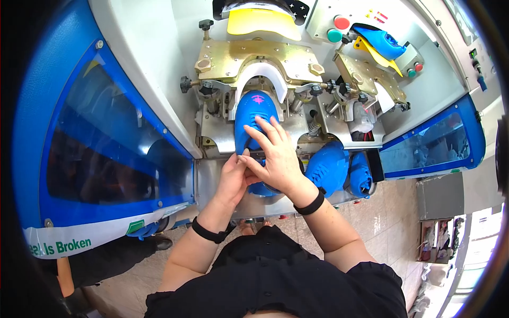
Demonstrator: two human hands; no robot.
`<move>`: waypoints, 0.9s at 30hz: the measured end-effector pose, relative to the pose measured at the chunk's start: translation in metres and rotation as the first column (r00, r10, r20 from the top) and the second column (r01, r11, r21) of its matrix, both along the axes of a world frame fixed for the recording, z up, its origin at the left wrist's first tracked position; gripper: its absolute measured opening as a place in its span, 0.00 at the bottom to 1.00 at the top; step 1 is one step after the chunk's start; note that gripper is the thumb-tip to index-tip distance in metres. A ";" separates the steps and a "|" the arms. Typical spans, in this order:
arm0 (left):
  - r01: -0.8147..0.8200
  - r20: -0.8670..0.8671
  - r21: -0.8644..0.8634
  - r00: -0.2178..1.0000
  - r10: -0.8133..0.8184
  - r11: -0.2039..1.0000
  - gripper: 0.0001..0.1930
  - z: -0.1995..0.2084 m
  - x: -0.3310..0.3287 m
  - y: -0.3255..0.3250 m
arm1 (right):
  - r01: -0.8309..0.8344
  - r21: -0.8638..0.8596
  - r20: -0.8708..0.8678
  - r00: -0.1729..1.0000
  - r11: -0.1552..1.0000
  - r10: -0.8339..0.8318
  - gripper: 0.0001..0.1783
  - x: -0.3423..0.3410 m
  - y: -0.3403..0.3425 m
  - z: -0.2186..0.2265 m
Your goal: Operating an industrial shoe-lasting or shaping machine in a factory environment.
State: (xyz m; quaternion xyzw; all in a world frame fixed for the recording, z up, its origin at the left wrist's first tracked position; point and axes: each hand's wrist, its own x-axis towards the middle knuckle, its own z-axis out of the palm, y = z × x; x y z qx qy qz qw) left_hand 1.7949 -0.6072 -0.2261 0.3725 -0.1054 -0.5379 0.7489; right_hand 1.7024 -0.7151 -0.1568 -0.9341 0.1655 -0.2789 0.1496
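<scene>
A blue shoe upper (246, 114) with a pink mark on its toe lies in front of me, its toe pointing into a white U-shaped pad (261, 70) on the machine. Down at the heel end, my left hand (231, 176) grips the edge, its fingers partly hidden beneath my right hand. Across the lacing area lies my right hand (278, 156), fingers spread and stretched, the thumb reaching to the left fingertips. Below my right hand another blue piece (262, 190) shows only in part.
A brass-coloured clamp plate (260, 55) with black knobs sits above the pad, under a yellow flap (264, 24). At right stand a second station (366, 74) and blue shoe uppers (327, 168). Red and green buttons (338, 29) are at upper right. A blue-framed side panel (106, 143) is left.
</scene>
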 end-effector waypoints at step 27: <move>-0.019 0.036 0.083 0.999 0.016 0.996 0.20 0.007 0.000 0.000 | -0.017 0.075 0.065 0.998 0.997 0.012 0.30 0.005 -0.004 -0.005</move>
